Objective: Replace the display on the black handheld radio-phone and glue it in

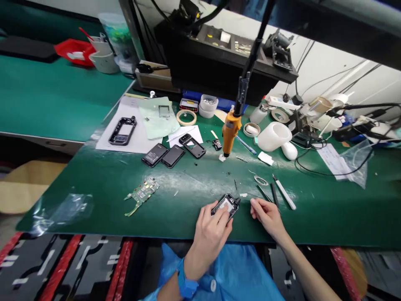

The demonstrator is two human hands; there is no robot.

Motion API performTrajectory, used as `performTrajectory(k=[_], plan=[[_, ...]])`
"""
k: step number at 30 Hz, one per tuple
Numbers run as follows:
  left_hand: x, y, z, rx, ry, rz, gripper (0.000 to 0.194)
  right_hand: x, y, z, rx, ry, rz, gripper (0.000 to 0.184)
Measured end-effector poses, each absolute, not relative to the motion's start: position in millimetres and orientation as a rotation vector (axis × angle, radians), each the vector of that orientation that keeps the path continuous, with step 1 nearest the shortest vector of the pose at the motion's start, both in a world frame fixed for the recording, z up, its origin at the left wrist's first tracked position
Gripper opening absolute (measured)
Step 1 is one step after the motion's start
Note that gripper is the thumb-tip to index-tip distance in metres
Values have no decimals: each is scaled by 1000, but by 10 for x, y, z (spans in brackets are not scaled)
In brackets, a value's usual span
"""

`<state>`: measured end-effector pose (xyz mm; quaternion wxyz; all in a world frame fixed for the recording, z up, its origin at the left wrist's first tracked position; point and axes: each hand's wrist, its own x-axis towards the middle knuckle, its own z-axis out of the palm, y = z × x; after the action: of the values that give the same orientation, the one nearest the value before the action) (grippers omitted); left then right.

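Observation:
My left hand [210, 229] is closed around a black phone housing [231, 201] near the bench's front edge, fingers lying across its pale inner face. To its right, my right hand [268, 216] is curled with thumb and forefinger pinched together. Whether anything sits in that pinch is too small to tell. Just beyond it lie tweezers [265, 193], a dark slim tool [275, 195] and a white-handled pen-like tool [284, 193]. A small white scrap [243, 195] rests by the housing's top end. An orange electric screwdriver [231, 130] hangs upright over the bench.
A green circuit board [143, 193] lies at left, with two battery-like black blocks [154, 155] [173, 156] beyond it. Phone frames [123, 131] [192, 146], tape [186, 117] and a white jar [274, 136] stand farther back. A cable [326, 172] loops at right.

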<state>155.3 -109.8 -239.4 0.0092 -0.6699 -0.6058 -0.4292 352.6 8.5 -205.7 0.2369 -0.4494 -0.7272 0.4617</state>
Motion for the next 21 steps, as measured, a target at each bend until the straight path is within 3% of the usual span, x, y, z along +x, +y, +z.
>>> performTrajectory(k=[4, 10, 16, 17, 20, 21], plan=[[1454, -1099, -2347, -2060, -1881, -1401, 13, 3417, 159, -2100, -1128, -2018, 1199, 72], [1253, -1087, -1981, -2042, -1880, -1453, 17, 3275, 323, -1998, -783, -2133, 932, 27], [1009, -961, -1626, -1908, -1927, -1405, 16, 3112, 575, -2021, -427, -2330, 829, 15], [956, -933, -1611, -1827, -1961, -1371, 17, 3073, 568, -2065, -414, -2374, 818, 16], [827, -858, -1630, -1653, -2020, -1332, 18, 2976, 425, -2155, -347, -2554, 787, 51], [801, -838, -1648, -1641, -2019, -1322, 19, 2965, 353, -2156, -220, -2610, 895, 54]])
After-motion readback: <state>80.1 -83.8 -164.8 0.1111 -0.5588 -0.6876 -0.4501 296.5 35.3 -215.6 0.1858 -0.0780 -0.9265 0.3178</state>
